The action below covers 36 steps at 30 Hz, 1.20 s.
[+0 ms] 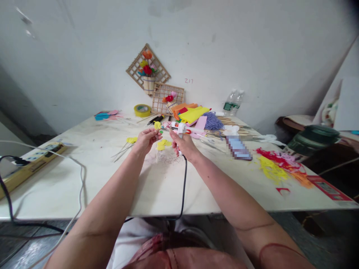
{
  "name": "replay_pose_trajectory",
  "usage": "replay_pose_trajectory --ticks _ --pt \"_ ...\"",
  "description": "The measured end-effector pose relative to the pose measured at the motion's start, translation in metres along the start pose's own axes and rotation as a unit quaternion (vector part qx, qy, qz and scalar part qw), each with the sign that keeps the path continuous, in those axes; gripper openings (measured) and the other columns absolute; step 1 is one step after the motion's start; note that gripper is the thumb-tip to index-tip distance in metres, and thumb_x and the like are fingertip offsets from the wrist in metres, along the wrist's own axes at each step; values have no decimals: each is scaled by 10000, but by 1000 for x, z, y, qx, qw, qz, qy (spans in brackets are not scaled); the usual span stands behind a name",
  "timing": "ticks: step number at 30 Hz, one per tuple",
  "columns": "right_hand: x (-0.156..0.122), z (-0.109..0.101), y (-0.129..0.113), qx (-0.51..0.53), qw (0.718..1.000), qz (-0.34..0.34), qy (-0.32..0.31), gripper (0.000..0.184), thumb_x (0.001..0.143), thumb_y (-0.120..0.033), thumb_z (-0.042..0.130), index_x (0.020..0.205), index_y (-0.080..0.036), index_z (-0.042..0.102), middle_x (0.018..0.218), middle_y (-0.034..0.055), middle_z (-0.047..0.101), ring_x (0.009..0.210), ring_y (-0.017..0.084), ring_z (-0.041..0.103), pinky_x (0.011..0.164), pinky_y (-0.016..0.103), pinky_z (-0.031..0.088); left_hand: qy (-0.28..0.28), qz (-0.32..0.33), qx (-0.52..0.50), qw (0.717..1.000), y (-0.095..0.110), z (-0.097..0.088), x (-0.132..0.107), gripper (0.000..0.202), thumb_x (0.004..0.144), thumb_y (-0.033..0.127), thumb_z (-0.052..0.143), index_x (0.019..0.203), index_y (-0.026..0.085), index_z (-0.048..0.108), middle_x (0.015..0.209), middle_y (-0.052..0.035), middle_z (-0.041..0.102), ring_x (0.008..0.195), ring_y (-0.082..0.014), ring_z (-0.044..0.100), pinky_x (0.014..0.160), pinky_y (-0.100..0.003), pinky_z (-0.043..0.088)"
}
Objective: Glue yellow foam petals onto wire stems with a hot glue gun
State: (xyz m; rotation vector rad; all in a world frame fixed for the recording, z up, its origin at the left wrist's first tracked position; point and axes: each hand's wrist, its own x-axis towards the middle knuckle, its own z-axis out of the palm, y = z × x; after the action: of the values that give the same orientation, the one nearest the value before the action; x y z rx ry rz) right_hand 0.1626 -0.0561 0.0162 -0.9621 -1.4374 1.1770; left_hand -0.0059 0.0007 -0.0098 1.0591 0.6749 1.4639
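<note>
My left hand (147,139) is closed in a pinch around a small yellow flower (157,125), with a thin stem hanging below the fingers. A bit of green shows at my fingertips. In my right hand (185,145) is a white glue gun (182,128), its tip pointing left toward the flower. Its black cord (184,186) drops over the front table edge. Yellow petal pieces (163,145) lie on the table just beneath my hands. Left of my left hand, another yellow piece (131,140) rests by thin wire stems (122,151).
Left sits a power strip (42,155) with cables. Behind are tape (142,110), coloured felt sheets (195,114), purple yarn (213,121) and sticks. A phone (239,147) and coloured shreds (272,170) lie right. Flower-decorated lattices (159,71) lean on the wall.
</note>
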Motion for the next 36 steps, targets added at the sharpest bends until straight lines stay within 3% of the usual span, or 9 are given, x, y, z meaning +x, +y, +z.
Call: replay_pose_trajectory --ticks 10,23,36 --pt "-1 1 0 9 1000 -1 -21 482 699 -627 568 627 -154 506 465 -48 468 292 60 411 258 190 343 6 1 -8 1000 -2 -2 2 173 598 191 732 665 117 591 605 -29 648 535 -100 610 617 -228 495" --pt "0 2 -1 -18 1000 -20 -7 534 723 -669 488 686 -139 541 560 4 594 288 50 425 280 185 351 -10 -1 23 1000 -3 -1 1 211 589 235 756 688 115 614 598 -17 633 540 -97 603 641 -246 496" --pt "-1 3 -1 -38 999 -34 -7 543 722 -673 485 586 -148 501 496 -23 505 295 56 424 271 188 351 -14 -7 27 1000 -1 4 -2 226 565 237 768 676 113 616 578 -15 630 552 -95 598 610 -224 467"
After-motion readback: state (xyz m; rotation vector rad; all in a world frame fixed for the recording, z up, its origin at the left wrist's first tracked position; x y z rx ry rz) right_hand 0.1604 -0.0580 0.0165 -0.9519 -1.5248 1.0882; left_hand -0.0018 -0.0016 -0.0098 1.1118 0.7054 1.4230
